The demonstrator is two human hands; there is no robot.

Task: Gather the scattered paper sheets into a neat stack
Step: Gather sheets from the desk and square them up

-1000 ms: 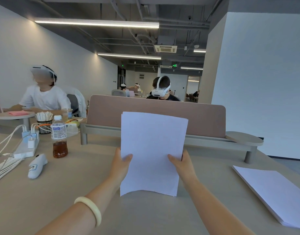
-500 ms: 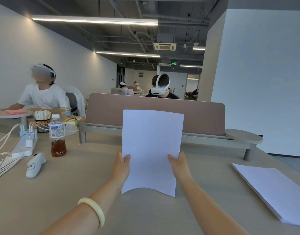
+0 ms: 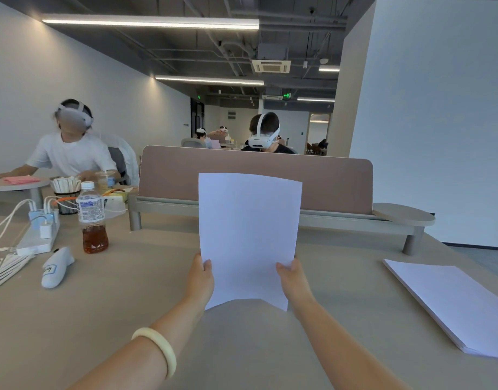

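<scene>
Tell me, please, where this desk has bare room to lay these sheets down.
Bare desk lies between the held sheets and the stack at right, and between the sheets and the bottle. The left edge is crowded: power strip, cables, a white device.

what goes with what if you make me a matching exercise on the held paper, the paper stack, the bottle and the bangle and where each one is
Things:
1. held paper
2. paper stack
3. bottle
4. bangle

Places:
A. round the left wrist
B. lying flat on the table, far right
C. upright, gripped by the left hand and the right hand
D. standing beside the power strip, on the left

Pairs: 1-C, 2-B, 3-D, 4-A
</scene>
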